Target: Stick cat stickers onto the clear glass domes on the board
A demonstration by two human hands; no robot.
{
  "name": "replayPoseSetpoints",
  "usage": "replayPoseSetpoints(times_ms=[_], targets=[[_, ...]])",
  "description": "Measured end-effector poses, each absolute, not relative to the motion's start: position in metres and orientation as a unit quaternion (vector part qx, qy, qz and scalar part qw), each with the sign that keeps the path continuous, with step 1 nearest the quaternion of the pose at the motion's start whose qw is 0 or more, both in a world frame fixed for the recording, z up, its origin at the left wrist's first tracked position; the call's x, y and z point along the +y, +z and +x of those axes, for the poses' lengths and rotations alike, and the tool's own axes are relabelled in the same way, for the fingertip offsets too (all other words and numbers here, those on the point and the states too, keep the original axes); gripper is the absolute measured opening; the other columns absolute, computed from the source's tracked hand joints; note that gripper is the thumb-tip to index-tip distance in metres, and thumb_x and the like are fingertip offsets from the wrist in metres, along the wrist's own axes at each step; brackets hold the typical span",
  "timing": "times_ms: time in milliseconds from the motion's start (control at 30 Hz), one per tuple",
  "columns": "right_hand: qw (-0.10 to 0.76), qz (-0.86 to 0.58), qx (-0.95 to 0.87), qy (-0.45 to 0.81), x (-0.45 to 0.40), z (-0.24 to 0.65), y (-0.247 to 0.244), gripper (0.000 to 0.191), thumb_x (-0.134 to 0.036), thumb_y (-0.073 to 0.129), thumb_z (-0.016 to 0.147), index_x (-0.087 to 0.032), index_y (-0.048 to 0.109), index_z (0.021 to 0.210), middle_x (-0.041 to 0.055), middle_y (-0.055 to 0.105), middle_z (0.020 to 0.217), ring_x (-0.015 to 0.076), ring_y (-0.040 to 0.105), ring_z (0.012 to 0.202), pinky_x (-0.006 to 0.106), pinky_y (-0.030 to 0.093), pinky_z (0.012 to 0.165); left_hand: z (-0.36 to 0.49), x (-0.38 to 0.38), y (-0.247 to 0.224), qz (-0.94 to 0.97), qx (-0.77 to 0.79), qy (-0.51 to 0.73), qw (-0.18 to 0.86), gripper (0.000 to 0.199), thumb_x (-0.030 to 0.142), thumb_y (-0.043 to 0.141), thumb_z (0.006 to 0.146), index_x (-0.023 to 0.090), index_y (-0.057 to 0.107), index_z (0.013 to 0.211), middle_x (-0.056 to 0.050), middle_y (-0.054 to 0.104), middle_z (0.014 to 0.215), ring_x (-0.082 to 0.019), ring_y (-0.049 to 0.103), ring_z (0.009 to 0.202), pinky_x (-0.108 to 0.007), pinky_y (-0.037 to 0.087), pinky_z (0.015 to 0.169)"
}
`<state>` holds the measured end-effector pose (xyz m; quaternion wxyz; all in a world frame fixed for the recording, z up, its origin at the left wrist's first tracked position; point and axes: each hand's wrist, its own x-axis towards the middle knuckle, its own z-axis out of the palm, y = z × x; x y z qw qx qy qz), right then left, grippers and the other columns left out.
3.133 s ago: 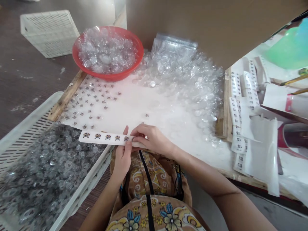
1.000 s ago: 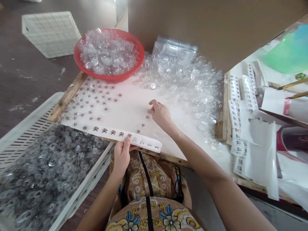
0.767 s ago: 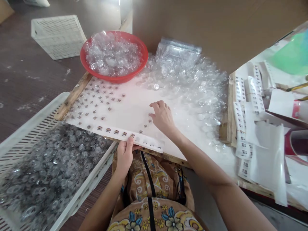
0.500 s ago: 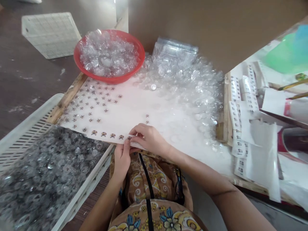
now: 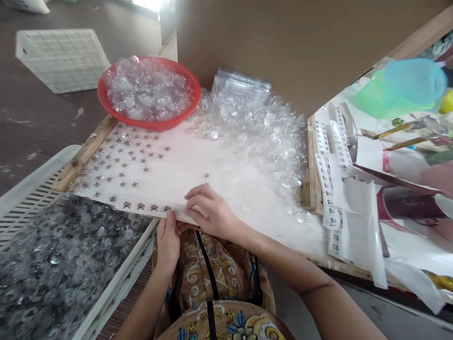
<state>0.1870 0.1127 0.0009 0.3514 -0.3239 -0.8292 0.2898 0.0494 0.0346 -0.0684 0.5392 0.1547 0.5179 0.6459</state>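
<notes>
At the front edge of the white tabletop, my left hand point(image 5: 169, 241) pinches a white strip of stickers point(image 5: 147, 207) printed with small brown animal faces, thumb on top. The strip stretches leftward along the edge. Just right of its pinch, my right hand point(image 5: 212, 210) hovers low over the tabletop with fingers curled and fingertips together; whatever they hold is hidden. Loose animal-face pieces point(image 5: 122, 174) lie scattered across the left of the tabletop. A couple more sit just beyond my right hand. Clear plastic domed pieces point(image 5: 262, 127) are heaped at the back and right.
A red basin point(image 5: 155, 125) full of clear pieces stands at the back left. Below the left edge is a white crate point(image 5: 116, 278) of clear pieces. Further sticker strips point(image 5: 327, 189) and a dark red cup point(image 5: 406, 203) lie on the right. A cardboard panel point(image 5: 269, 42) rises behind.
The view has shifted, so the scene sits further left. My right hand has drawn slightly away from my left. The animal face that was under its fingertips no longer shows on the strip.
</notes>
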Motion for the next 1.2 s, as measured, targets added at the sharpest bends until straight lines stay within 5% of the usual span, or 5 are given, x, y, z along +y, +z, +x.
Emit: replayPoseSetpoints(times_ms=[200, 600, 933, 1100, 1200], targets=[[0.362, -0.555, -0.654, 0.364, 0.200, 0.235, -0.009, 0.013, -0.031, 0.060, 0.086, -0.020, 0.054, 0.081, 0.0010, 0.061, 0.074, 0.0132, 0.053, 0.067, 0.028, 0.044, 0.064, 0.046, 0.035, -0.070, 0.145, 0.548, 0.620, 0.542, 0.050, 0.063, 0.075, 0.074, 0.016, 0.071, 0.092, -0.004, 0.074, 0.078, -0.021, 0.072, 0.067, -0.033, 0.062, 0.066], [0.240, -0.665, -0.612, 0.355, 0.230, 0.260, -0.040, 0.006, -0.023, 0.059, 0.078, -0.020, 0.056, 0.073, -0.0028, 0.056, 0.064, 0.0118, 0.048, 0.060, 0.025, 0.036, 0.058, 0.045, 0.036, -0.068, 0.121, 0.557, 0.617, 0.542, 0.052, 0.062, 0.079, 0.069, 0.016, 0.069, 0.090, -0.003, 0.073, 0.075, -0.021, 0.071, 0.065, -0.033, 0.061, 0.065], [0.188, -0.647, -0.703, 0.228, 0.235, 0.241, -0.050, 0.007, -0.013, 0.057, 0.081, -0.018, 0.060, 0.078, 0.0065, 0.065, 0.091, 0.0149, 0.055, 0.072, 0.027, 0.039, 0.068, 0.046, 0.036, -0.068, 0.128, 0.560, 0.612, 0.543, 0.050, 0.061, 0.078, 0.071, 0.016, 0.069, 0.090, -0.003, 0.072, 0.075, -0.019, 0.070, 0.064, -0.031, 0.060, 0.062], [0.184, -0.645, -0.709, 0.218, 0.230, 0.232, -0.046, 0.025, -0.010, 0.056, 0.085, -0.017, 0.062, 0.109, 0.0088, 0.069, 0.094, 0.0205, 0.061, 0.082, 0.031, 0.042, 0.074, 0.046, 0.034, -0.067, 0.145, 0.563, 0.605, 0.544, 0.054, 0.065, 0.076, 0.071, 0.015, 0.069, 0.090, -0.003, 0.071, 0.076, -0.019, 0.069, 0.064, -0.031, 0.060, 0.061], [0.218, -0.615, -0.728, 0.212, 0.208, 0.221, -0.032, 0.025, -0.010, 0.056, 0.088, -0.016, 0.064, 0.111, 0.0126, 0.069, 0.106, 0.0222, 0.063, 0.090, 0.033, 0.044, 0.078, 0.047, 0.031, -0.066, 0.155, 0.566, 0.599, 0.545, 0.056, 0.067, 0.074, 0.072, 0.015, 0.069, 0.092, -0.005, 0.072, 0.079, -0.020, 0.071, 0.069, -0.032, 0.061, 0.065]])
